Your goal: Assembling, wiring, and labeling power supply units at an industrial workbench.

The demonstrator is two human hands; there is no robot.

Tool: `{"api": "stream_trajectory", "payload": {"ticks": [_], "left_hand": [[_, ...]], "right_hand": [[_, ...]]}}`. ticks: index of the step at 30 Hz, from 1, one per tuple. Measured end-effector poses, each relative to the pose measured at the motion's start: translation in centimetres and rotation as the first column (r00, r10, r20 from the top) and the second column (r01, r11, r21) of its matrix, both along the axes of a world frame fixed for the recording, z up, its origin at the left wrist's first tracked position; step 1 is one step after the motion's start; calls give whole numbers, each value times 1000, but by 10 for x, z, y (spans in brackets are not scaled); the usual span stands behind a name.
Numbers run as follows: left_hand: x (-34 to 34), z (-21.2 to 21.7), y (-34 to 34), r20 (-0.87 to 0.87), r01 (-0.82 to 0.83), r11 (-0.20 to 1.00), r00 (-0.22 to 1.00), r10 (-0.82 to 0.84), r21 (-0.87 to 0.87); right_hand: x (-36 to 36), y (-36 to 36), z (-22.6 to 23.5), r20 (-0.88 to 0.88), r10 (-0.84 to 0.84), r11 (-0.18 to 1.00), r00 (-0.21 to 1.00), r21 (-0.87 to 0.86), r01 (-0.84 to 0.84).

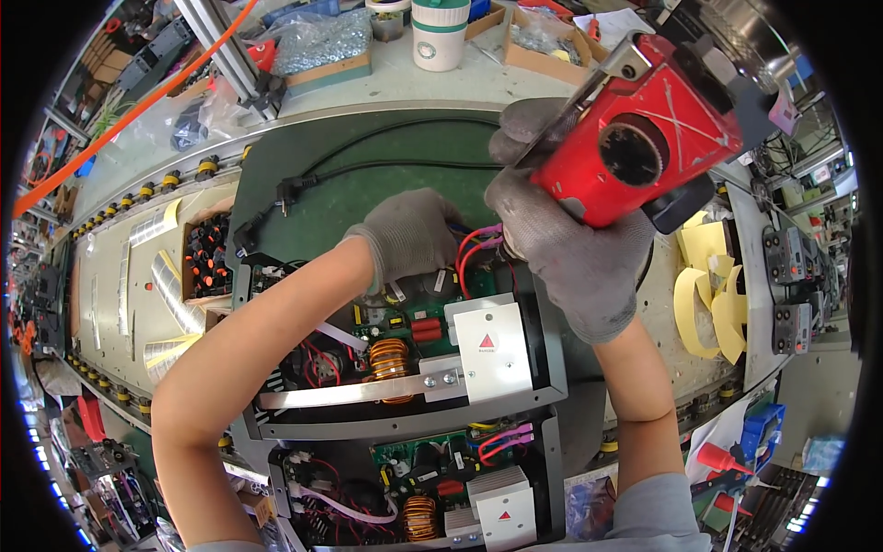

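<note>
My right hand (pixel 584 262), in a grey knit glove, is wrapped round the handle of a red power tool (pixel 589 175) with scuffed sides and a round dark opening. The tool is tilted over the right part of an opened electronic unit (pixel 395 428). My left hand (pixel 409 235), gloved too, reaches in beside the red and purple wires (pixel 469 258) at the unit's far edge. Its fingers are curled, and what they pinch is hidden. Inside the unit are a green circuit board (pixel 441 299), a copper-wound coil (pixel 390 361) and a silver plate (pixel 492 351) with a red warning triangle.
A second similar unit (pixel 414 543) stands nearer me. A black power cord (pixel 368 168) lies on the green mat (pixel 368 138). To the left is a box of small black-and-orange parts (pixel 208 258); yellow paper strips (pixel 708 285) lie right. Behind stand a white-and-green cup (pixel 438 41) and bagged screws (pixel 322 46).
</note>
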State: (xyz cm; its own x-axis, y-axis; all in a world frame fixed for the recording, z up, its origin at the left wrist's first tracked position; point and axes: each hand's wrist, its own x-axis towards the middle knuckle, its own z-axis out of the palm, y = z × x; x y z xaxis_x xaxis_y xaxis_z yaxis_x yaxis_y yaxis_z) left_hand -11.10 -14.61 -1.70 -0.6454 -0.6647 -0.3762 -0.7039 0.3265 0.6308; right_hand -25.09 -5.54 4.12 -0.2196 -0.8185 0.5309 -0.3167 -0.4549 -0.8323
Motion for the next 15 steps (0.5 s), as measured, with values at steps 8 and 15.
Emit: {"api": "stream_trajectory", "payload": {"ticks": [8,15], "left_hand": [[-4,-3,-7,5,116,993,993,-116,-5],[5,-35,-18,-182,1,966,982,47,259]], "right_hand": [[-7,-9,1,46,35,995,998,-97,-31],[-6,-13,-1,-179,83,989,980,-109,-103]]}}
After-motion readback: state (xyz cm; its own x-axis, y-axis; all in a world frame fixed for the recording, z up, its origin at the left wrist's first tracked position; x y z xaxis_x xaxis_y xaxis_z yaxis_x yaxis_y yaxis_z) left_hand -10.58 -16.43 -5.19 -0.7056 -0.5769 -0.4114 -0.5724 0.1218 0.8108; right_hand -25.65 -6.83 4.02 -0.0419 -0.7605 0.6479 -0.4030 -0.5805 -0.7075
